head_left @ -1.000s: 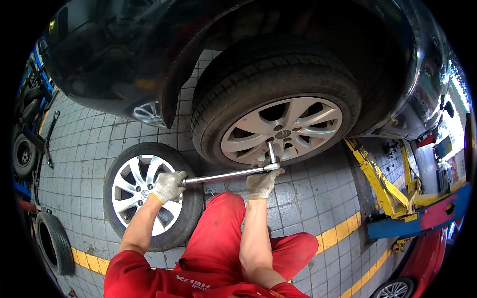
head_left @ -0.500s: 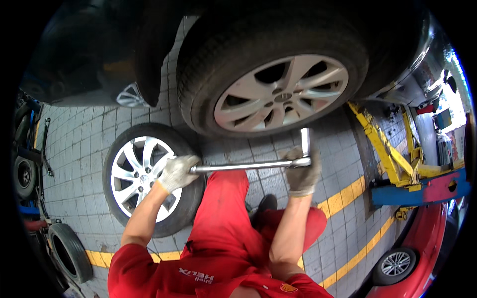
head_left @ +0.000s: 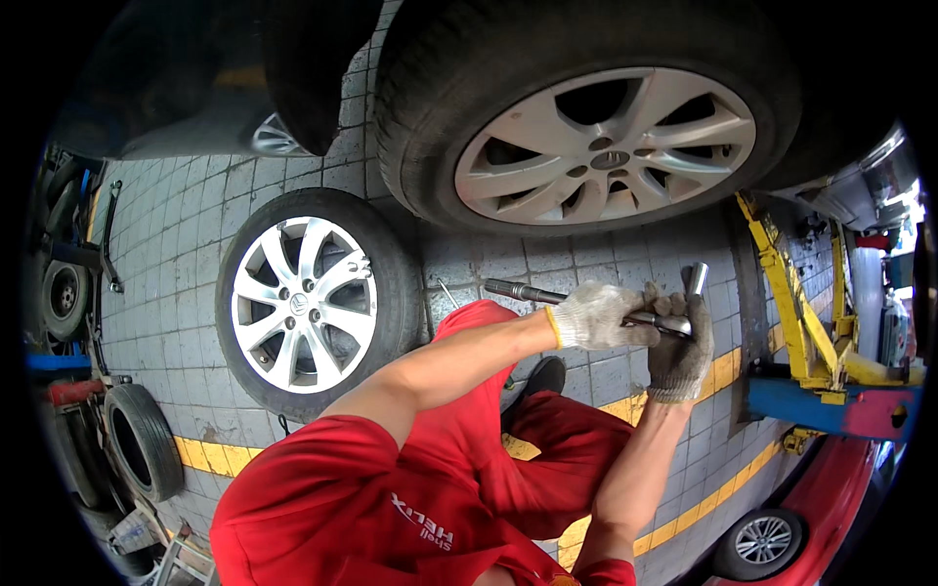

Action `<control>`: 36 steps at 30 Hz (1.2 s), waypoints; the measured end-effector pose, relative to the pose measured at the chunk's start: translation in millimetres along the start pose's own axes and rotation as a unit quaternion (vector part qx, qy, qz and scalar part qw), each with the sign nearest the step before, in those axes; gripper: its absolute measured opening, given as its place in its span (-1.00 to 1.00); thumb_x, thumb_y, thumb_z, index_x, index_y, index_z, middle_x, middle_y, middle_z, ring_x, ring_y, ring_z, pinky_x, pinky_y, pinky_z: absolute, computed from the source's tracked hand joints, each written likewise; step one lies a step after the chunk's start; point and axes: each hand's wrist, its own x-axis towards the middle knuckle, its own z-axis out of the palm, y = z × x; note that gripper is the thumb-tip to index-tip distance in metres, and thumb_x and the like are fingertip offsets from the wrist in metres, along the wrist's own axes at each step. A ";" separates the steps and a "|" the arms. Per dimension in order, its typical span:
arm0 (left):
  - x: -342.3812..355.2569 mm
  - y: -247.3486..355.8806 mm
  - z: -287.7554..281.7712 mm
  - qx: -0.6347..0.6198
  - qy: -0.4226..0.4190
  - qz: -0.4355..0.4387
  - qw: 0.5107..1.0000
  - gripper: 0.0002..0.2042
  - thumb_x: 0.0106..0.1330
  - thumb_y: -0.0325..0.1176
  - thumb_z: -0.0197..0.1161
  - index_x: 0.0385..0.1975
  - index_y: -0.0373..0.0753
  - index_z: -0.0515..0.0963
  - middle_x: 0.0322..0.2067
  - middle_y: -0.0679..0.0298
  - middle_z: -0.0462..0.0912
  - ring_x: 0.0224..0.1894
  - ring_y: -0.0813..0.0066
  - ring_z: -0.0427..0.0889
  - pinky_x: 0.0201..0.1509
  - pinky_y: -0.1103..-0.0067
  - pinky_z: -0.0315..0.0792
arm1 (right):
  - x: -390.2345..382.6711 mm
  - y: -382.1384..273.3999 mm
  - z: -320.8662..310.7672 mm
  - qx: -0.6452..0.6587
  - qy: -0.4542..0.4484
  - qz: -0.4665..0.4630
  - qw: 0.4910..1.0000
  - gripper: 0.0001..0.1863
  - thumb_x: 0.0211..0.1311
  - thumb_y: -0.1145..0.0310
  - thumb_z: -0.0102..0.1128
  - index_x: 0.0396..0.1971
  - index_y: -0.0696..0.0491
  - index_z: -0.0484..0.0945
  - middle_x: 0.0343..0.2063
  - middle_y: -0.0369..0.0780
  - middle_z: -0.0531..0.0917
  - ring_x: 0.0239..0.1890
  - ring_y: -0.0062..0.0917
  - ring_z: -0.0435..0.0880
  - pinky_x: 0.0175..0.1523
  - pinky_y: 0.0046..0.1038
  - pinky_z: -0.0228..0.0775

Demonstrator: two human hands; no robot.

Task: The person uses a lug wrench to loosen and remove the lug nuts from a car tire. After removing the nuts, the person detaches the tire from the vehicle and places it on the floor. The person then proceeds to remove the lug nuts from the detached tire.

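Note:
A long chrome torque wrench [head_left: 526, 291] lies across in front of me, its handle end pointing left. My left hand [head_left: 604, 317], in a whitish knit glove, is closed round its shaft near the head. My right hand [head_left: 681, 350], in a dirtier glove, grips the head, and a chrome socket [head_left: 698, 279] sticks up from it. Part of the head is hidden by the fingers. Beyond them, a silver alloy wheel [head_left: 616, 186] with a black tyre sits on the dark vehicle. The wrench is apart from this wheel.
A loose alloy wheel [head_left: 305, 337] lies flat at left, with small shiny pieces [head_left: 359, 265] on a spoke. A thin metal rod [head_left: 447, 293] is near my knee. The yellow-and-blue lift arm [head_left: 796, 303] stands at right. Tyres [head_left: 144, 441] line the left side.
My left hand has left the handle end and moved right along the wrench to beside my right hand. Wrench and right hand have shifted right. My view has also moved slightly.

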 end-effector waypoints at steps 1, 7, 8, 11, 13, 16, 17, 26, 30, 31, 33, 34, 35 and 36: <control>3.6 -9.8 10.3 -0.032 0.002 0.006 0.999 -0.40 0.36 0.32 0.38 -0.15 -0.22 0.71 -0.31 -0.02 0.79 -0.20 -0.11 0.80 -0.11 0.19 0.61 | -1.1 -5.6 2.5 -0.082 -0.011 0.027 0.996 -0.52 0.61 0.27 0.25 0.33 0.24 0.47 -0.34 -0.22 0.67 -0.17 -0.35 0.70 0.26 -0.09 0.60; 23.5 -0.7 36.3 -0.021 0.077 0.007 0.997 -0.48 0.40 0.25 0.33 -0.16 -0.17 0.76 -0.35 -0.05 0.78 -0.23 -0.12 0.81 -0.20 0.20 0.63 | 27.0 -10.2 -33.6 -0.174 0.049 0.070 0.981 -0.48 0.59 0.26 0.24 0.31 0.34 0.47 -0.12 0.04 0.80 -0.18 -0.32 0.81 0.05 -0.32 0.70; 26.9 1.6 39.4 -0.015 0.072 0.003 0.997 -0.51 0.41 0.22 0.33 -0.16 -0.14 0.76 -0.36 -0.03 0.78 -0.23 -0.11 0.81 -0.21 0.19 0.63 | 31.3 -8.9 -38.0 -0.170 0.073 0.087 0.979 -0.50 0.58 0.26 0.26 0.28 0.32 0.49 -0.12 0.05 0.80 -0.20 -0.32 0.81 0.03 -0.35 0.69; 32.6 3.5 46.2 0.001 0.080 0.003 0.997 -0.67 0.41 0.12 0.35 -0.20 -0.01 0.77 -0.38 0.09 0.79 -0.28 -0.04 0.81 -0.25 0.18 0.62 | 36.1 -5.9 -52.7 -0.093 0.059 0.131 0.985 -0.58 0.55 0.26 0.30 0.18 0.26 0.55 -0.20 -0.02 0.77 -0.26 -0.33 0.78 0.01 -0.33 0.70; 34.3 1.0 44.1 -0.005 0.038 0.028 0.999 -0.68 0.38 0.11 0.39 -0.25 -0.01 0.77 -0.40 0.09 0.79 -0.31 -0.01 0.82 -0.26 0.20 0.62 | 36.4 -9.4 -57.2 -0.098 0.099 0.126 0.982 -0.62 0.56 0.25 0.29 0.12 0.24 0.56 -0.24 -0.07 0.75 -0.27 -0.33 0.77 -0.01 -0.30 0.70; 26.7 -7.8 44.3 0.006 -0.066 0.075 0.995 -0.69 0.28 0.04 0.52 -0.23 -0.05 0.80 -0.42 0.13 0.80 -0.32 0.05 0.84 -0.24 0.28 0.67 | 44.9 -24.1 -67.1 -0.030 0.167 0.032 0.985 -0.74 0.62 0.23 0.26 -0.03 0.15 0.58 -0.33 -0.20 0.69 -0.26 -0.31 0.76 0.00 -0.20 0.76; 23.5 -4.8 39.9 0.004 -0.104 0.075 0.992 -0.65 0.30 0.09 0.49 -0.19 -0.05 0.81 -0.40 0.10 0.80 -0.29 0.04 0.84 -0.21 0.26 0.68 | 46.4 -28.0 -67.4 -0.058 0.210 0.007 0.976 -0.74 0.63 0.22 0.27 -0.04 0.14 0.58 -0.34 -0.21 0.68 -0.26 -0.31 0.76 0.03 -0.17 0.77; 26.8 -155.9 127.3 0.244 -0.328 -0.128 0.904 -0.23 0.42 0.47 0.16 -0.03 -0.25 0.81 -0.17 -0.11 0.84 -0.06 -0.16 0.83 0.09 0.13 0.65 | 27.8 -23.2 -44.4 -0.071 0.212 -0.039 0.974 -0.63 0.65 0.13 0.28 0.00 0.17 0.51 -0.45 -0.25 0.62 -0.34 -0.37 0.73 -0.05 -0.07 0.81; 4.5 -208.1 136.3 0.249 -0.380 -0.203 0.867 -0.14 0.44 0.51 0.09 0.00 -0.35 0.80 -0.04 -0.13 0.83 0.07 -0.15 0.80 0.20 0.13 0.61 | 20.6 -16.5 -31.8 -0.084 0.212 -0.036 0.973 -0.64 0.66 0.12 0.26 -0.04 0.18 0.53 -0.45 -0.23 0.61 -0.36 -0.38 0.71 -0.06 -0.06 0.81; -2.8 -216.7 139.2 0.257 -0.405 -0.222 0.849 -0.14 0.42 0.53 0.09 0.03 -0.31 0.81 0.04 -0.11 0.82 0.14 -0.12 0.78 0.26 0.14 0.59 | 17.8 -13.1 -27.0 -0.082 0.206 -0.032 0.975 -0.65 0.66 0.14 0.26 -0.05 0.19 0.53 -0.45 -0.22 0.62 -0.36 -0.39 0.71 -0.05 -0.06 0.81; -17.9 -227.1 148.4 0.261 -0.424 -0.222 0.838 -0.13 0.40 0.54 0.09 0.07 -0.29 0.80 0.05 -0.10 0.82 0.16 -0.11 0.78 0.27 0.16 0.59 | 14.0 -7.8 -19.6 -0.075 0.192 -0.017 0.978 -0.65 0.66 0.15 0.26 -0.04 0.19 0.53 -0.45 -0.23 0.62 -0.36 -0.39 0.72 -0.05 -0.06 0.81; -27.4 -229.9 153.6 0.263 -0.434 -0.222 0.833 -0.12 0.39 0.55 0.09 0.09 -0.28 0.79 0.06 -0.09 0.82 0.17 -0.10 0.78 0.28 0.17 0.59 | 12.1 -4.9 -15.1 -0.072 0.184 -0.010 0.980 -0.65 0.66 0.16 0.25 -0.04 0.19 0.53 -0.45 -0.23 0.63 -0.36 -0.39 0.72 -0.05 -0.07 0.81; -34.1 -229.0 160.8 0.279 -0.440 -0.232 0.821 -0.17 0.36 0.51 0.17 0.16 -0.21 0.78 0.13 -0.06 0.81 0.21 -0.08 0.76 0.31 0.19 0.60 | 9.9 -2.4 -12.0 -0.078 0.176 -0.010 0.981 -0.66 0.66 0.17 0.25 -0.02 0.19 0.54 -0.45 -0.24 0.63 -0.35 -0.39 0.73 -0.05 -0.08 0.81; -45.1 -237.6 171.0 0.284 -0.455 -0.219 0.815 -0.20 0.33 0.48 0.22 0.20 -0.15 0.77 0.18 0.00 0.79 0.25 -0.03 0.75 0.33 0.19 0.59 | 8.6 -0.9 -8.7 -0.079 0.171 -0.006 0.982 -0.66 0.66 0.17 0.25 0.00 0.20 0.53 -0.45 -0.24 0.62 -0.34 -0.39 0.73 -0.05 -0.09 0.81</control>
